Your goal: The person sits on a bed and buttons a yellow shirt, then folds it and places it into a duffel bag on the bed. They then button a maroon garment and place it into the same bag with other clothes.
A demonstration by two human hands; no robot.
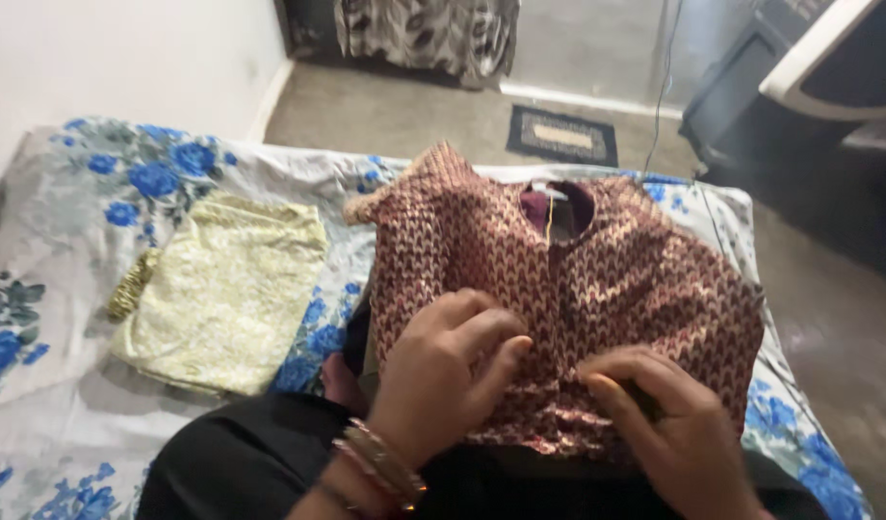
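Maroon brocade blouse (568,279), gold zigzag weave, stiff-looking, spread flat on bed, neck opening at 12 o'clock, one short sleeve out at 10. Left hand (441,371) w/ bangles lies on lower front, fingers curled, pressing cloth, not gripping. Right hand (669,424) at 5 o'clock pinches hem edge, fingers closed on fabric. Blouse not folded yet, judging by lie. Pale yellow-green folded garment (221,294) at 9 o'clock looks done, soft embroidered texture. Floral bedsheet (96,183) blue on white, thin cotton-like.
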